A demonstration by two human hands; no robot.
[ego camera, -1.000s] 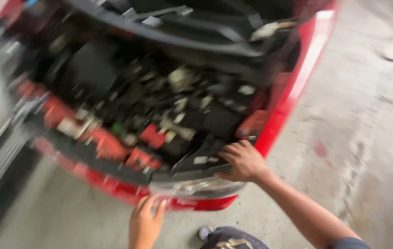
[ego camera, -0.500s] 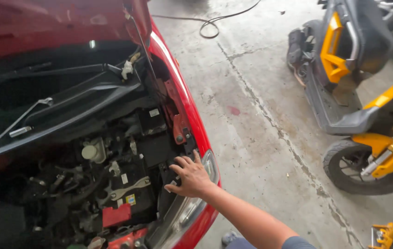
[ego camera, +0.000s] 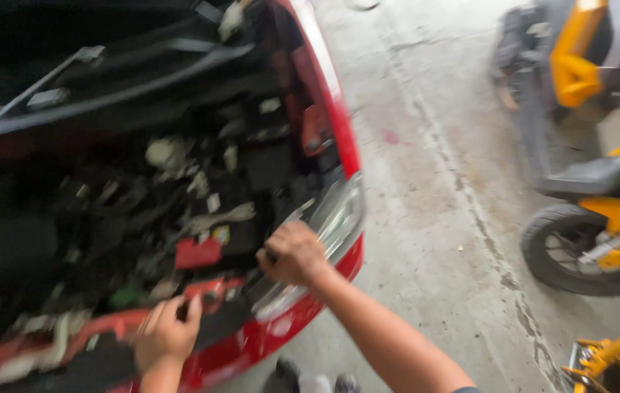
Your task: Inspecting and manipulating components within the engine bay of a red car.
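Our left hand [ego camera: 166,335] is back in frame, lower left, grip curled on the red front panel [ego camera: 211,291]. Right hand [ego camera: 293,255] shifted down, now fisted beside the headlight [ego camera: 339,218], lower centre; contents unclear.

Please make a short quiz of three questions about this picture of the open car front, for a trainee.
1. True or false: the right hand rests on the car's front edge beside the headlight.
2. Where is the left hand? A) on the red front edge of the car; B) on the scooter's wheel; C) on the floor.
3. What colour is the scooter parked on the concrete floor to the right?

Key: 1 true; 2 A; 3 yellow with dark grey parts.
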